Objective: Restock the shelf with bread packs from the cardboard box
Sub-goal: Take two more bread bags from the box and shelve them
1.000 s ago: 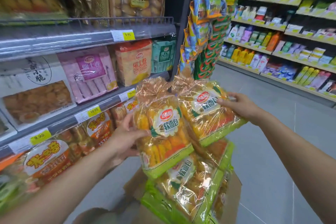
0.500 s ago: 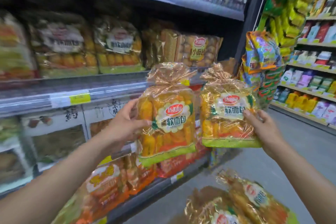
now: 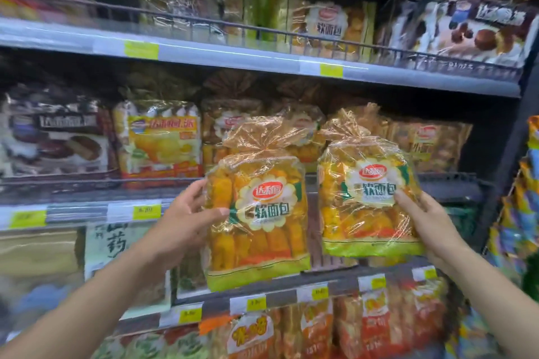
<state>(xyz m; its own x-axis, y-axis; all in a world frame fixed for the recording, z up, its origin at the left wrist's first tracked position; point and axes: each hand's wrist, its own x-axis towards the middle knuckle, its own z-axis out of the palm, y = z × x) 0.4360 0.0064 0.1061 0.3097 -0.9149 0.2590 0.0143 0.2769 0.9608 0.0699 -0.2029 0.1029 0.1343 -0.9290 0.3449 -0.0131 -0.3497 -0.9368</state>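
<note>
Far left, middle shelf (image 3: 87, 210): dark chocolate-cake pack (image 3: 55, 137), then a yellow pack (image 3: 159, 140) just beside it; both stand behind the shelf's front rail; yellow price tags (image 3: 145, 209) along the edge.

Left hand (image 3: 186, 213) comes up from the lower left; thumb laid across the front of the left bread pack (image 3: 256, 221), fingers curled round its left edge and hidden behind it; a firm hold on the side of the bag.

Left bread pack: held in the air in front of the middle shelf, not resting on it; long axis vertical; gathered, crimped top points up, green band at the bottom; printed label faces the camera; bottom edge rises a little toward the right, so the bag sits slightly tilted.

Behind it, on the middle shelf, shelved packs of the same bread (image 3: 233, 125) stand upright, tops up.

A narrow gap, then the right bread pack (image 3: 367, 201): held a little higher, also in front of the middle shelf; long axis vertical, twisted top up and leaning slightly left, green band down and near level; label to the camera; the two held packs do not touch.

Right hand (image 3: 428, 221) grips its lower right edge; thumb pressed on the front by the label, other fingers behind the bag, out of sight.

Above, upper shelf (image 3: 233, 58) holds one more pack of the same kind (image 3: 329, 23); below, orange packs (image 3: 315, 326) line the lower shelf.
</note>
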